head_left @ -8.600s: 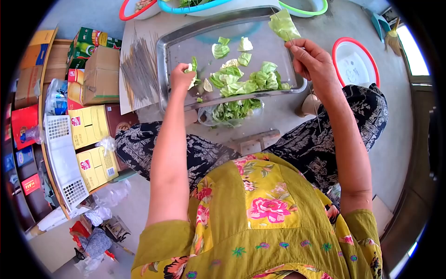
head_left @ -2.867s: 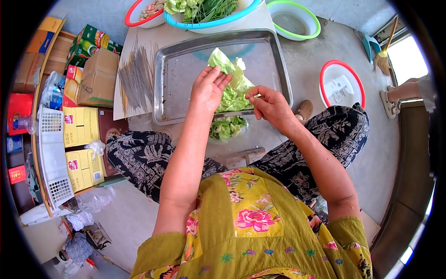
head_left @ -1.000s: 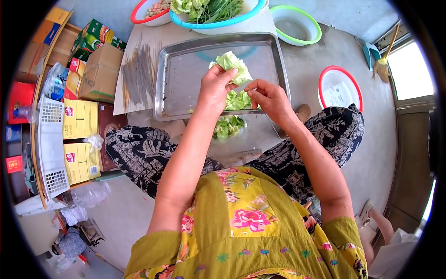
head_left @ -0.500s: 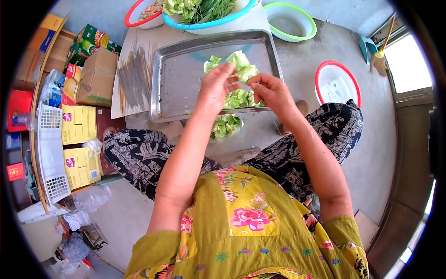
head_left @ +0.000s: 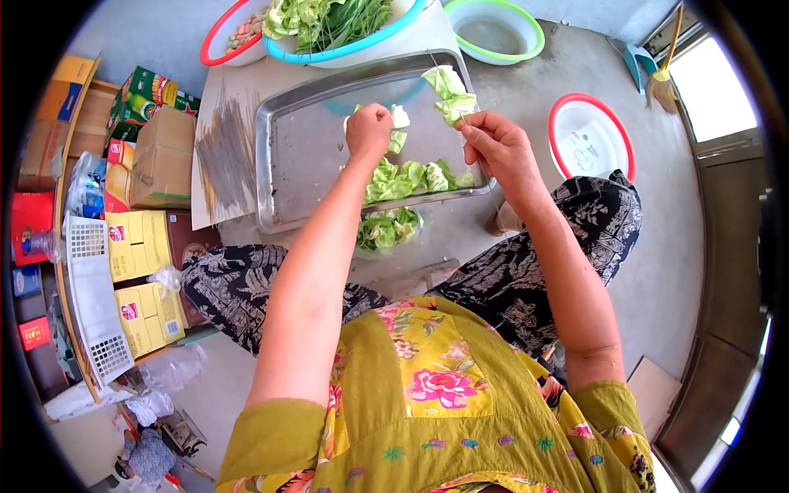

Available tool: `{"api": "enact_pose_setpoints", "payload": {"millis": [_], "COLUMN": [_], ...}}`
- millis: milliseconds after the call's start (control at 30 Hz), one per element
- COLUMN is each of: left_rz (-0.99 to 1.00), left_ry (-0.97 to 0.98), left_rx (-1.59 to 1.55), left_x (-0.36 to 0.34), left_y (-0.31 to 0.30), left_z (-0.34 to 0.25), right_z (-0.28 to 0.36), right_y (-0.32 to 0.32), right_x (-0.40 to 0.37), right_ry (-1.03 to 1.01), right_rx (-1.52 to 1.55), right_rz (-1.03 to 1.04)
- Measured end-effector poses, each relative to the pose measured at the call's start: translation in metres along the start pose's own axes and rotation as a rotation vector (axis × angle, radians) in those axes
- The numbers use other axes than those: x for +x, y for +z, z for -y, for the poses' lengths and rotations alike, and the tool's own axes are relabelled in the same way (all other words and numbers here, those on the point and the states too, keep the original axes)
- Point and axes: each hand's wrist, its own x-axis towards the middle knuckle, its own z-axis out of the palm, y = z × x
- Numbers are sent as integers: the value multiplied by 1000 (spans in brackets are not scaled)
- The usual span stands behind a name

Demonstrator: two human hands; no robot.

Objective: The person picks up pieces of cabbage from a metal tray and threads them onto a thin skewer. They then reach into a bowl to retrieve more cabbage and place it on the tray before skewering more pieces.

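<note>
My right hand (head_left: 501, 144) pinches a thin skewer (head_left: 431, 56) near its lower end. Folded pale-green lettuce leaves (head_left: 449, 92) are threaded on that skewer, just beyond my fingertips. To the left, my left hand (head_left: 370, 131) is closed around loose lettuce pieces (head_left: 399, 117), which stick out on both sides of the fist. Both hands are above a metal tray (head_left: 263, 156). More lettuce leaves (head_left: 407, 182) lie along its near edge, and a clear bag of lettuce (head_left: 390, 230) sits below that edge, between my knees.
Left of the tray lies a bundle of thin sticks (head_left: 223, 156). Behind it stand a blue-rimmed basin (head_left: 345, 56) of greens and a red-rimmed bowl (head_left: 215, 59). A green-rimmed basin (head_left: 493, 57) and a red-rimmed basin (head_left: 629, 148) are to the right. Boxes (head_left: 164, 156) fill the left side.
My hands have moved apart, the left one leftward with lettuce pieces in its fist. The right holds the skewer with its leaves, now farther right. The camera view has shifted slightly.
</note>
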Motion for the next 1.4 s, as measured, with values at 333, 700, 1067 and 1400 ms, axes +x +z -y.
{"api": "enact_pose_setpoints", "payload": {"millis": [333, 700, 1067, 1400], "left_rz": [30, 70, 8, 63], "left_ry": [-130, -416, -424, -427], "left_rx": [34, -1260, -1381, -1482], "left_x": [10, -21, -40, -41], "left_y": [23, -39, -66, -67], "left_z": [20, 2, 0, -4], "right_z": [1, -29, -32, -33], "right_y": [-3, 12, 28, 29], "right_x": [3, 0, -8, -9], "right_ry": [23, 25, 50, 10], "right_rx": [7, -133, -372, -404], "right_rz": [-18, 145, 270, 273]}}
